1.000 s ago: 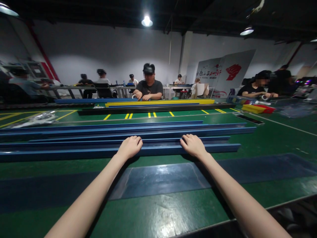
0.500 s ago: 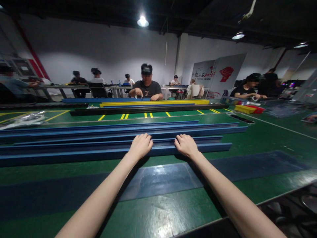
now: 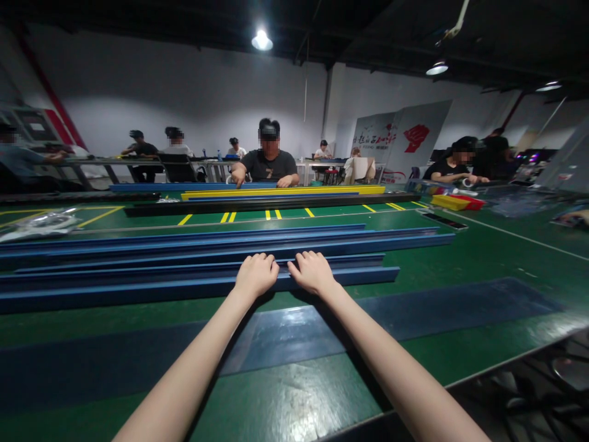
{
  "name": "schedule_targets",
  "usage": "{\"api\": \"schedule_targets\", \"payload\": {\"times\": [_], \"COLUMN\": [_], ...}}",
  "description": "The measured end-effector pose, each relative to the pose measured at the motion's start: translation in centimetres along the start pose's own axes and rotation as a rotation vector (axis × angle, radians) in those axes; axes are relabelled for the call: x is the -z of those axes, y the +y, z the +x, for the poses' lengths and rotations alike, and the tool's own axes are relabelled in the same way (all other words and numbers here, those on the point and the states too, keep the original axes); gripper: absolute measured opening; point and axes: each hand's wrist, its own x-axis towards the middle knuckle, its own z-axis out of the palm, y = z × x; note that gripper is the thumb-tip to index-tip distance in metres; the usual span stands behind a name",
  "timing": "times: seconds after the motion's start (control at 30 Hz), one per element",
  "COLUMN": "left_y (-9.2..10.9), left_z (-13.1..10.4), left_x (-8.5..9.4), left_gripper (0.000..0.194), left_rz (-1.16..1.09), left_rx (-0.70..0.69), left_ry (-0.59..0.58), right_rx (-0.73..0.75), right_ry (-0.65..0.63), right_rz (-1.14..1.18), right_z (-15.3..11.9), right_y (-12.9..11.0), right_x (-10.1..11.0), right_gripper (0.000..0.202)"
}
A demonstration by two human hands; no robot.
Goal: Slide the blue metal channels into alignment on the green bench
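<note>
A long blue U-shaped channel (image 3: 359, 275) lies across the green table in front of me. My left hand (image 3: 256, 273) rests on it with the fingers curled over its near wall. Close by on the right, my right hand (image 3: 313, 272) grips the same channel, its fingers bent over the wall and the thumb towards the left hand. My fingertips are partly hidden inside the channel. Just behind it lies another blue channel (image 3: 414, 240), reaching farther right. Nearer to me, under my forearms, a clear flat plastic strip (image 3: 294, 334) lies on the table.
Yellow (image 3: 285, 192) and black channels (image 3: 276, 203) lie farther back, before a seated person (image 3: 269, 162). A phone (image 3: 444, 220) and yellow tray (image 3: 448, 202) are to the right. Clear plastic bags (image 3: 43, 222) lie left. The table edge (image 3: 497, 362) runs at lower right.
The near blue channel has slid left, and my right hand has moved left with it, closer to my left hand. My left hand has stayed nearly in place.
</note>
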Motion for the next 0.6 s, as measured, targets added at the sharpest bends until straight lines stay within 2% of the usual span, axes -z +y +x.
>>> {"api": "schedule_targets", "payload": {"times": [0.17,0.47,0.6], "left_y": [-1.7,-5.1,-5.7], "left_z": [-0.3,-1.1,-1.2], "left_x": [0.0,-0.4,-0.4], "left_gripper": [0.034,0.039,0.04], "left_rz": [0.014,0.025,0.033], "left_rx": [0.023,0.064,0.066], "left_ry": [-0.007,-0.019,-0.041], "right_rx": [0.081,-0.029,-0.058], "right_ry": [-0.01,0.009,0.028], "right_rz": [0.03,-0.039,-0.059], "right_z": [-0.2,-1.8,-2.5], "right_y": [1.1,6.9,8.0], "right_x": [0.5,0.0,-0.4], "right_gripper": [0.044,0.04,0.04]}}
